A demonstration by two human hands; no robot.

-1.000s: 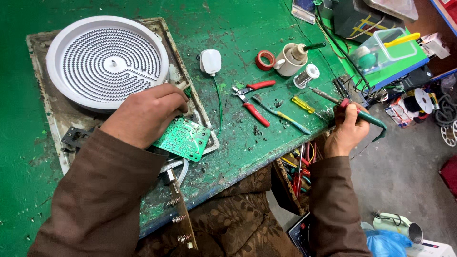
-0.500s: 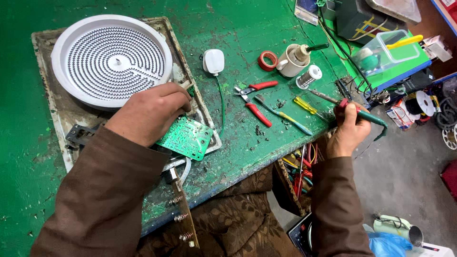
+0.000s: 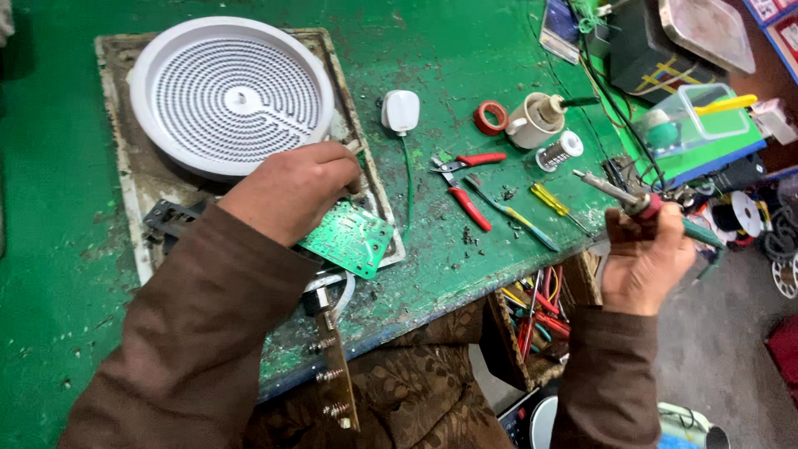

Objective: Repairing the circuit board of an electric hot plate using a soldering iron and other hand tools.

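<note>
My left hand [image 3: 291,189] rests on the frame of an opened cooker base [image 3: 125,175], fingers curled by the rim of the round white heating coil [image 3: 231,93]. A green circuit board [image 3: 349,239] lies just below that hand, tilted over the frame's edge. My right hand [image 3: 644,262] is off the bench's right edge and grips a soldering iron [image 3: 632,199] with a green handle, its metal tip pointing up and left.
On the green bench [image 3: 449,75] lie a white plug [image 3: 401,111], red-handled pliers [image 3: 461,179], a yellow screwdriver [image 3: 553,202], a solder spool [image 3: 559,151], red tape [image 3: 491,116] and a white cup [image 3: 532,123]. An open drawer [image 3: 540,320] holds several tools. Clutter fills the far right.
My right hand has lifted the soldering iron a little, its tip now pointing up and left. The left hand stays on the cooker frame.
</note>
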